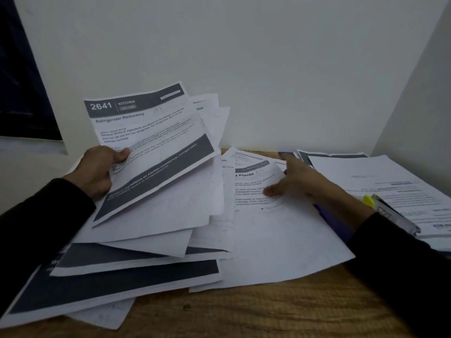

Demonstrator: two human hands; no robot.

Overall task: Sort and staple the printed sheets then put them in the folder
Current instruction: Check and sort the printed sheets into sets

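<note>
L hand (pixel 101 170) pinches the fanned sheets (pixel 151 152); R hand (pixel 295 184), fingers flat and released, presses the Plants sheet (pixel 280 230) just right of them, w/ long axis pointing away from me.

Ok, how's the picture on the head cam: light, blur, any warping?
Head view: dim, flat light with no glare; wide-angle warping bends the wall edges. The held sheet in the left hand reads fairly clearly. The right hand is motion-blurred over the Plants sheet. The far right papers are too soft to read.
</note>
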